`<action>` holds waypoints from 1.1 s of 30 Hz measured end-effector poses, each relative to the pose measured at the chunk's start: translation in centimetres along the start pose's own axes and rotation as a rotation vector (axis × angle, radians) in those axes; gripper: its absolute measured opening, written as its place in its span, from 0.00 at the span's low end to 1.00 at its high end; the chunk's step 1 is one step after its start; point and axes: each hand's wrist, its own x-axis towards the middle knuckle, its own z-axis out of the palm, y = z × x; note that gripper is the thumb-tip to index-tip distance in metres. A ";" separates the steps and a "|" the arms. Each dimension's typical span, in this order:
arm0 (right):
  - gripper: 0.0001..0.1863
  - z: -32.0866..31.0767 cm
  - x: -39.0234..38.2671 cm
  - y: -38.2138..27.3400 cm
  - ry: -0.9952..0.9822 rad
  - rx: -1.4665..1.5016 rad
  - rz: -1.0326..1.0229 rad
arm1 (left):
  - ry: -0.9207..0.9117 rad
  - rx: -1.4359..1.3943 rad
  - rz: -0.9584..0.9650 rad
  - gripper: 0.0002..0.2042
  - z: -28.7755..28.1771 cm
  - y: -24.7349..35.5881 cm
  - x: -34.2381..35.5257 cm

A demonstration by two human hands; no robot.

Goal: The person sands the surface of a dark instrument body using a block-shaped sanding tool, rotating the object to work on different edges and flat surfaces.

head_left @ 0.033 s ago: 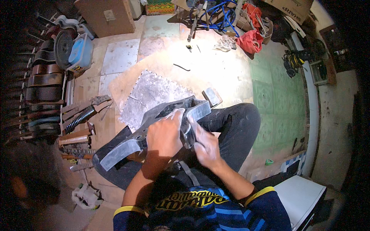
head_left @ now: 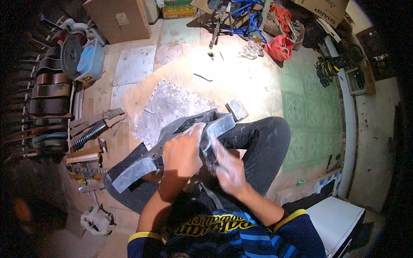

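A dark grey, dust-covered electric guitar body [head_left: 135, 174] lies tilted across my lap, with hollowed pockets in its face and paler, scuffed edges. My left hand [head_left: 183, 150] is closed over the middle of it and grips it, the thumb side whitened with dust. Against the inner curve of the cutaway, on the right, my right hand [head_left: 230, 170] presses its bent, dusty fingers. They are closed, slightly blurred, and whatever lies under them is hidden. Just beyond the body's far right end sits a small pale block [head_left: 237, 110].
A dusty grey sheet with jagged edges [head_left: 172, 103] lies on the brown board ahead. Guitar necks [head_left: 90, 133] lie at left, near a row of guitar bodies [head_left: 49, 90]. A blue tub [head_left: 90, 60] stands beyond. Blue cable [head_left: 245, 19] and a red bag [head_left: 278, 46] are at the far side.
My right hand has slid slightly down and back toward me along the cutaway's edge. The left hand and the guitar body stay nearly where they were.
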 end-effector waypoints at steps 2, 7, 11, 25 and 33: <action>0.31 0.5 -1.0 -1.3 -0.030 0.005 -0.049 | 0.030 -0.050 -0.007 0.29 -0.4 -0.3 -0.3; 0.31 -0.1 2.0 -1.4 -0.063 -0.047 -0.029 | 0.074 -0.061 -0.033 0.28 -0.9 -0.4 0.0; 0.34 0.0 0.6 -2.8 -0.098 -0.086 -0.085 | 0.076 -0.100 -0.077 0.22 -1.1 -1.1 -0.2; 0.41 -2.1 2.1 -4.0 -0.214 -0.290 -0.029 | 0.073 -0.089 -0.051 0.22 -0.6 -0.8 0.9; 0.39 -2.2 2.0 -4.4 -0.244 -0.353 -0.030 | 0.086 -0.058 -0.023 0.23 -1.0 -1.1 1.1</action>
